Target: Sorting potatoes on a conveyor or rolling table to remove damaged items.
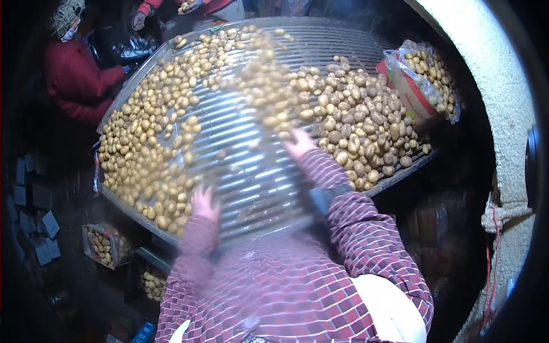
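A slatted metal sorting table (253, 180) spreads before me, its bars running across the bare middle. My left hand (206, 203), blurred, is at the near edge of the left-hand spread of potatoes (141, 124), fingers apart and holding nothing visible. Farther up the slats, my right hand (300, 143) reaches to the near end of a motion-blurred stream of potatoes (266, 81). Its fingers are apart at the potatoes; whether they touch is blurred. Right of that hand lies a big heap of soil-marked potatoes (360, 120).
A carton (411, 96) with a plastic liner and potatoes lies tilted at the right edge. A person in red (77, 81) is at the far left; another person's gloved hand (138, 20) shows behind. Below left sits a potato-filled box (101, 246). A pale, rough post (510, 141) rises right.
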A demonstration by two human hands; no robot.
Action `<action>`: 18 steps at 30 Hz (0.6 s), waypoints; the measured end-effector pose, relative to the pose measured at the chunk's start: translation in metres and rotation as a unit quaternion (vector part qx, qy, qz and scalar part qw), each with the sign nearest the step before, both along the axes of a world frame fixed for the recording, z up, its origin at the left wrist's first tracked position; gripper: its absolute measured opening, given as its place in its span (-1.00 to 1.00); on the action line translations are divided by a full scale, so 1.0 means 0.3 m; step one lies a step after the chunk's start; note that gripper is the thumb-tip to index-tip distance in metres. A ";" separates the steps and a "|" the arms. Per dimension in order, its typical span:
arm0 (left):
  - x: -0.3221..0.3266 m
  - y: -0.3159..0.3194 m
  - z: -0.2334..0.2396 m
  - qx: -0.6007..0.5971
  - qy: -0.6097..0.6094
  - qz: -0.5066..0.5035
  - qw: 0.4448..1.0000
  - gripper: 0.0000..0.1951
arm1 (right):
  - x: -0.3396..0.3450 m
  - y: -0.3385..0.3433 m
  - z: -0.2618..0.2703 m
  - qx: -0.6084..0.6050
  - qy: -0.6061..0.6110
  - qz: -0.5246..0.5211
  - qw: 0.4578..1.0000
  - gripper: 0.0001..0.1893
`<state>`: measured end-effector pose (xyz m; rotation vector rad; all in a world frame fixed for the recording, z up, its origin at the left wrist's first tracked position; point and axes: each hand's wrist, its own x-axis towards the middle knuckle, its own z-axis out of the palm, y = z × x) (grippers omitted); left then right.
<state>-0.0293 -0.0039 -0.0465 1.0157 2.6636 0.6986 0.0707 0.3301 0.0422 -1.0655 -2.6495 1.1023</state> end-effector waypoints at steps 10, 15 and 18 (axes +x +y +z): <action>-0.098 0.222 -0.037 -0.166 -0.010 0.046 0.985 -0.35 | -0.211 0.500 -0.023 0.192 -0.100 0.050 0.975 -0.30; -0.104 0.232 -0.018 -0.178 -0.053 0.045 0.982 -0.36 | -0.528 0.702 -0.064 0.178 -0.050 0.050 0.981 -0.21; -0.099 0.241 -0.015 -0.163 -0.050 0.042 0.984 -0.36 | -0.663 0.803 -0.115 0.166 -0.060 0.016 0.984 -0.20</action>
